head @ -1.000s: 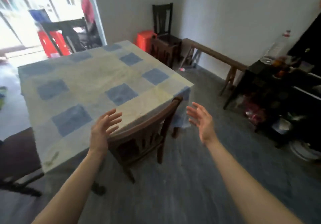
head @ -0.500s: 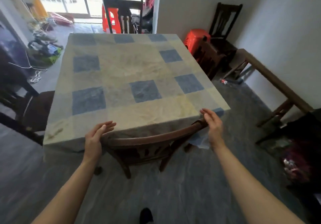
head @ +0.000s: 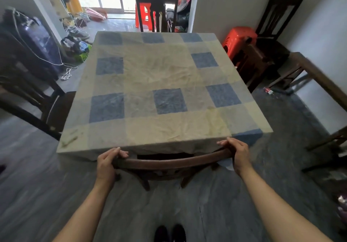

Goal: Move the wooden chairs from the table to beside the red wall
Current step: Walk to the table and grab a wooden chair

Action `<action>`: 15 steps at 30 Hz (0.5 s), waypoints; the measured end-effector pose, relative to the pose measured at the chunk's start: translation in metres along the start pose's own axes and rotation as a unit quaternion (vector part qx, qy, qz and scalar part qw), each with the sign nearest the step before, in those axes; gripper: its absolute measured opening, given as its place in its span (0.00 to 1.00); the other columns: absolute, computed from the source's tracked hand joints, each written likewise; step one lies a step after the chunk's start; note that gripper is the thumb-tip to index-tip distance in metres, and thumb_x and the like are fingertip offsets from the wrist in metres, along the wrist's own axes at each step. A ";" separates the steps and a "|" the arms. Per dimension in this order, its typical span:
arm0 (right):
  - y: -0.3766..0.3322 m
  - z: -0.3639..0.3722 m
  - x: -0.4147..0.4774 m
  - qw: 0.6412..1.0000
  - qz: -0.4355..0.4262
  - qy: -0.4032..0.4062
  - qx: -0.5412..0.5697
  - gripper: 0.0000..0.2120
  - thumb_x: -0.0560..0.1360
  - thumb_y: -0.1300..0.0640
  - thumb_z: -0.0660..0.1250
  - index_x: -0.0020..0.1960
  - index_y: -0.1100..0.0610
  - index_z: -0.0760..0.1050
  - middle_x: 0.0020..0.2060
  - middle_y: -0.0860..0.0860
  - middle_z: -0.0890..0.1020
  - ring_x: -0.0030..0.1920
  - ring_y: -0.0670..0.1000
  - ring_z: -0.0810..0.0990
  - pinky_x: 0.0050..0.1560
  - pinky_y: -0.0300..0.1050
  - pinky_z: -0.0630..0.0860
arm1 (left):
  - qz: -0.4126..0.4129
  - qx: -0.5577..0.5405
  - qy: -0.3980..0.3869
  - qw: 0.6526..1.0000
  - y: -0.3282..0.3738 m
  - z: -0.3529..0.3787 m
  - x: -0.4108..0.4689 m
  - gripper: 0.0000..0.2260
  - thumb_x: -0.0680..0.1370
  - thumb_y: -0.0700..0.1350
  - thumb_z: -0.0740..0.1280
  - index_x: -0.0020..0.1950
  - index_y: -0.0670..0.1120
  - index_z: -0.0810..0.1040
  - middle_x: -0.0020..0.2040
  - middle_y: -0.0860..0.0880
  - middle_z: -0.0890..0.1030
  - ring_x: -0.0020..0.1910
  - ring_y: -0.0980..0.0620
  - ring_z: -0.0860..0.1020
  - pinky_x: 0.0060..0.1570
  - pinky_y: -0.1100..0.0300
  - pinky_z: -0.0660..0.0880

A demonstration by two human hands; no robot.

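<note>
Both are on it: the left hand [head: 108, 163] grips the left end of the wooden chair [head: 172, 163] by its curved top rail, and the right hand [head: 237, 154] curls over the right end. The chair sits tucked in at the tabletop's [head: 159, 76] near edge, seat hidden under the checked cloth. A second chair [head: 156, 10] stands at the far edge.

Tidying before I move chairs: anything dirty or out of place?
The tablecloth is wrinkled and yellow-stained, with a smear at its near left corner. A small red-and-white item lies loose on the floor beside the wooden bench.
</note>
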State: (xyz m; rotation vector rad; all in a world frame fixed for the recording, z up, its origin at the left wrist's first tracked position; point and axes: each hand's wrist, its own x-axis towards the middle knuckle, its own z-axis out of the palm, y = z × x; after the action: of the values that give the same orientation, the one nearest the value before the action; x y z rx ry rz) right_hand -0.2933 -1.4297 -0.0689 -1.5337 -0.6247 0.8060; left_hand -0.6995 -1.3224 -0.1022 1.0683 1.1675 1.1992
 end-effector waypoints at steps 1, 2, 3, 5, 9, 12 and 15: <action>0.001 0.000 0.000 1.000 0.008 0.004 0.026 0.17 0.79 0.70 0.61 0.33 0.64 0.78 0.28 0.52 0.83 0.35 0.52 0.81 0.46 0.42 0.77 | -0.005 -0.004 0.016 1.000 0.000 0.002 0.001 0.16 0.75 0.44 0.64 0.29 0.45 0.82 0.32 0.45 0.84 0.37 0.48 0.81 0.47 0.60 0.76; 0.000 0.001 0.001 0.999 0.009 0.007 0.040 0.19 0.79 0.69 0.61 0.31 0.63 0.76 0.26 0.53 0.81 0.33 0.52 0.79 0.44 0.43 0.76 | -0.007 -0.011 0.029 1.000 0.000 0.004 0.001 0.16 0.75 0.44 0.64 0.28 0.44 0.82 0.30 0.46 0.82 0.36 0.48 0.80 0.46 0.59 0.75; 0.000 0.002 0.002 0.999 0.009 0.008 0.046 0.20 0.79 0.69 0.61 0.29 0.63 0.75 0.24 0.53 0.79 0.31 0.51 0.78 0.42 0.44 0.76 | -0.009 -0.021 0.038 0.999 0.001 0.007 0.000 0.17 0.75 0.44 0.64 0.27 0.44 0.81 0.29 0.47 0.81 0.34 0.49 0.79 0.45 0.59 0.74; 0.002 0.004 0.005 0.999 0.003 0.017 0.047 0.21 0.78 0.70 0.61 0.27 0.62 0.73 0.23 0.52 0.77 0.28 0.50 0.76 0.40 0.45 0.75 | -0.012 -0.041 0.051 0.998 0.005 0.011 -0.002 0.17 0.75 0.44 0.64 0.25 0.44 0.79 0.27 0.47 0.79 0.31 0.50 0.78 0.42 0.60 0.74; 0.007 0.006 0.003 0.998 -0.008 0.040 0.043 0.21 0.75 0.72 0.61 0.25 0.61 0.73 0.21 0.52 0.77 0.27 0.52 0.75 0.38 0.47 0.73 | -0.021 -0.051 0.072 0.996 0.007 0.011 -0.010 0.17 0.72 0.43 0.63 0.22 0.45 0.76 0.24 0.47 0.77 0.29 0.51 0.77 0.41 0.57 0.73; 0.013 -0.002 -0.006 0.998 -0.016 0.034 0.043 0.22 0.74 0.71 0.61 0.23 0.59 0.74 0.21 0.52 0.77 0.26 0.50 0.75 0.35 0.43 0.74 | -0.033 -0.053 0.085 0.994 0.005 0.009 -0.026 0.15 0.69 0.43 0.64 0.22 0.46 0.75 0.24 0.47 0.76 0.29 0.50 0.76 0.42 0.54 0.70; 0.019 -0.016 -0.025 0.999 -0.026 0.027 0.028 0.20 0.72 0.67 0.63 0.22 0.57 0.75 0.22 0.53 0.78 0.27 0.51 0.76 0.37 0.46 0.73 | -0.027 -0.051 0.093 0.994 0.003 0.003 -0.052 0.14 0.69 0.42 0.63 0.22 0.46 0.74 0.25 0.45 0.76 0.30 0.47 0.75 0.43 0.51 0.69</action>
State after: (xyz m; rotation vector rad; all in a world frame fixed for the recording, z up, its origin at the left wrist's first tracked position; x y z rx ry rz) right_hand -0.2975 -1.4614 -0.0841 -1.4771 -0.5946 0.7353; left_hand -0.6974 -1.3744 -0.0948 0.8579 1.2563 1.3230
